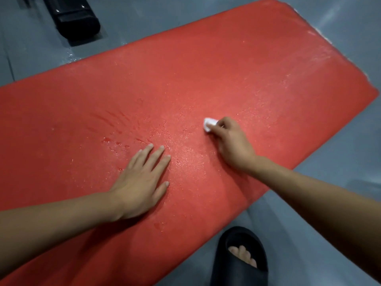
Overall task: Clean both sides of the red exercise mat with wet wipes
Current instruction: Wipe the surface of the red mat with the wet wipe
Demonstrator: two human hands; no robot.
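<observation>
- On the grey floor (340,27) lies the flat red foam exercise mat (226,69), running slantwise from near left to far right, with wet beads and streaks shining round its middle.
- Left hand (142,182): fingers straight and spread, palm flat on the mat, holding nothing; it most likely pins the mat so that it does not slide under the wiping.
- Right hand (231,143): its grip is pinched round a small bunched white wet wipe (209,123), pressed to the mat just beyond the left hand's fingertips.
- Bunching the wipe small probably gives firmer pressure on one spot.
- Edges: the far right end shows pale ragged marks; the near long edge passes just beside a black slide sandal (241,259) on the person's foot.
- Room: red surface stretches open to far right and to the left; a black oblong object (76,19) sits on the floor beyond the far edge, apart from the mat.
- Only this face is being wiped; the underside, I judge, is yet to come.
</observation>
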